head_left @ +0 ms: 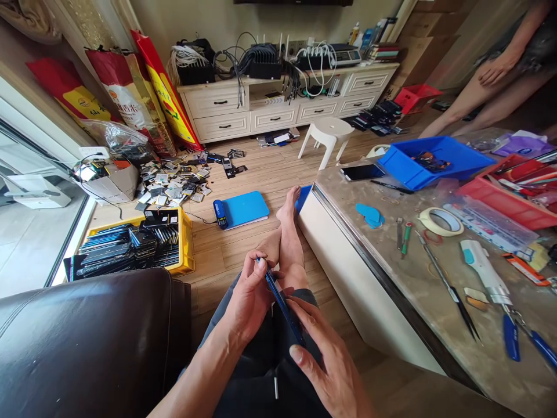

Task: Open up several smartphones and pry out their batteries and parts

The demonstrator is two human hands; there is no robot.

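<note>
A dark blue smartphone [281, 305], seen almost edge-on, is tilted above my lap between both hands. My left hand [250, 299] grips its upper end, thumb and fingertips pressed together near the top corner. Around the phone's right side and lower end lies my right hand [326, 354], its fingers against the far face and its thumb near the bottom corner. The phone's faces are mostly turned out of sight. Whether a small tool is also between my left fingertips cannot be made out.
To the right, a stone-topped table [391, 255] carries tweezers [452, 293], masking tape [441, 222], pliers [511, 337] and a blue bin [435, 157]. A yellow crate [186, 241] of phone parts stands left, behind a dark leather seat [87, 342]. Another person's legs [491, 101] show at upper right.
</note>
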